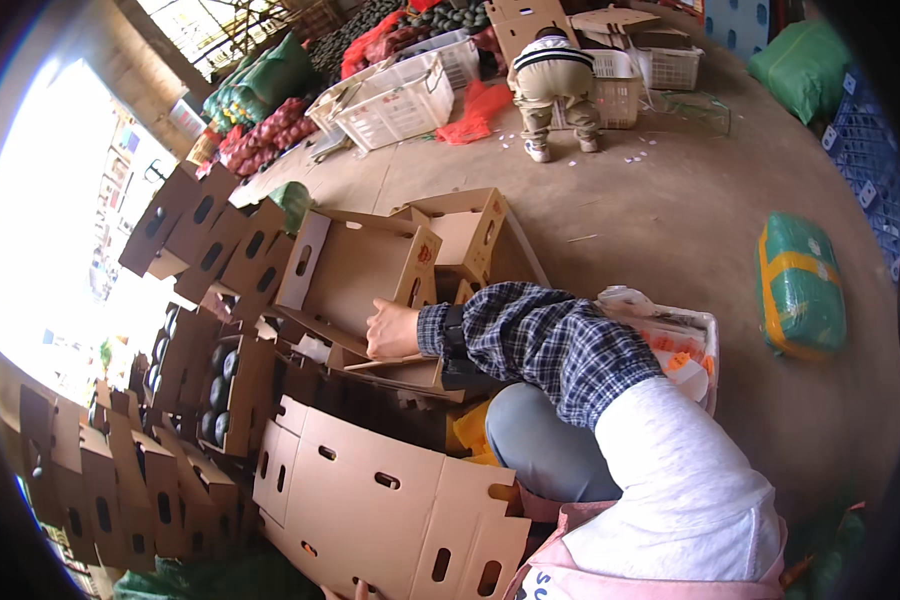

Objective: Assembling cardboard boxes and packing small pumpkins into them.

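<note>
Flat cardboard sheet, long axis ten-to-four, sits at twelve o'clock from the nearer left hand, grip mostly hidden, while the right hand, hold unclear, meets an open tray toward eleven.

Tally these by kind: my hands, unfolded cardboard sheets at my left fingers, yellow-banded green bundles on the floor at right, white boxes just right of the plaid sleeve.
Hands: 2 (left hand, right hand)
Unfolded cardboard sheet: 1
Yellow-banded green bundle: 1
White box: 1
Total: 5
</note>
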Motion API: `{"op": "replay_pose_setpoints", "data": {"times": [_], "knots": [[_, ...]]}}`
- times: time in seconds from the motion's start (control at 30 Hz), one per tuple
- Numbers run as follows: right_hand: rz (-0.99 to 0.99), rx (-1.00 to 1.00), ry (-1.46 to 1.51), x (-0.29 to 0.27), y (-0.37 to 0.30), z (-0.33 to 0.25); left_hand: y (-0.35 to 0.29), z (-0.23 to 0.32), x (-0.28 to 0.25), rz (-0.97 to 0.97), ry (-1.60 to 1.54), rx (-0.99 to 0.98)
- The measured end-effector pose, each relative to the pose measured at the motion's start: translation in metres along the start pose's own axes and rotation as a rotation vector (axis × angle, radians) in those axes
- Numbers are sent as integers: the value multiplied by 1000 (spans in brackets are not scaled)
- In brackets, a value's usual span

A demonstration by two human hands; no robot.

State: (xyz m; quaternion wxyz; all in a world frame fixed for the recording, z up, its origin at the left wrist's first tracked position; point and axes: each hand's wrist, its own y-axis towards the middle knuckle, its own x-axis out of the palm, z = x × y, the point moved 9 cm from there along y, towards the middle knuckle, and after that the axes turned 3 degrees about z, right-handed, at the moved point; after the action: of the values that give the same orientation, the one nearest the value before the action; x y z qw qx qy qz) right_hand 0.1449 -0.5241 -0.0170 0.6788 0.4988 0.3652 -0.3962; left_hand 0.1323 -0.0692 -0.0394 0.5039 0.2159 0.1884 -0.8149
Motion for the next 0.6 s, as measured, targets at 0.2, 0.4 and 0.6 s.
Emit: {"op": "replay_pose_setpoints", "data": {"times": [0.2, 0.4, 0.6], "knots": [[336, 129, 119, -47, -11, -81, -33, -44, -4, 97, -77, -191], [-473, -17, 773, 7, -24, -174, -25, -96, -24, 300, -137, 6], [-622, 168, 523, -3, -29, -144, -14, -52, -9, 431, -111, -6]]}}
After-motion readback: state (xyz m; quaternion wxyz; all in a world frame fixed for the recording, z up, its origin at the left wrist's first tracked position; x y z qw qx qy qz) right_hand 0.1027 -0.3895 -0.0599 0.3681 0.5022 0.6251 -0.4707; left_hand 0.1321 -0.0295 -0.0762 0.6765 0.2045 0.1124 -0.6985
